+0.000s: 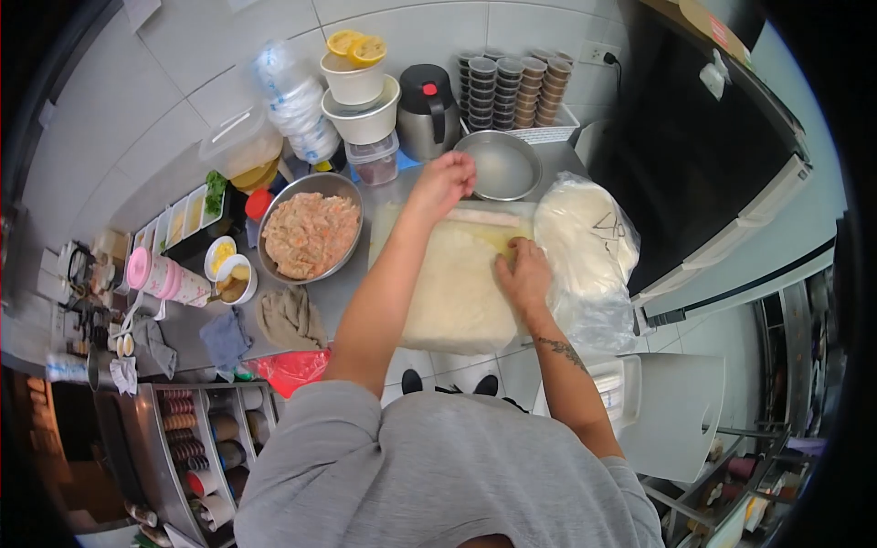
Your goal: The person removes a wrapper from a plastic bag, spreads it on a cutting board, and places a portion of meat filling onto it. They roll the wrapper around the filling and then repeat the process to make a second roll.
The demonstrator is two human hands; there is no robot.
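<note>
Grey shirt (438,475); right hand (523,274) on board (448,301).

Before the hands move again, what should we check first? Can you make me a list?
1. Right hand pressing down on the white sheet: ok.
2. Left hand raised over the sheet's far edge, fingers curled; is it holding anything: cannot tell.
3. Bowl of minced filling stands full, close beside the sheet: ok.
4. Empty metal bowl sits just behind the sheet: ok.
5. Plastic bag lies apart from the sheet's right edge: not ok, it seems to crowd it.
</note>
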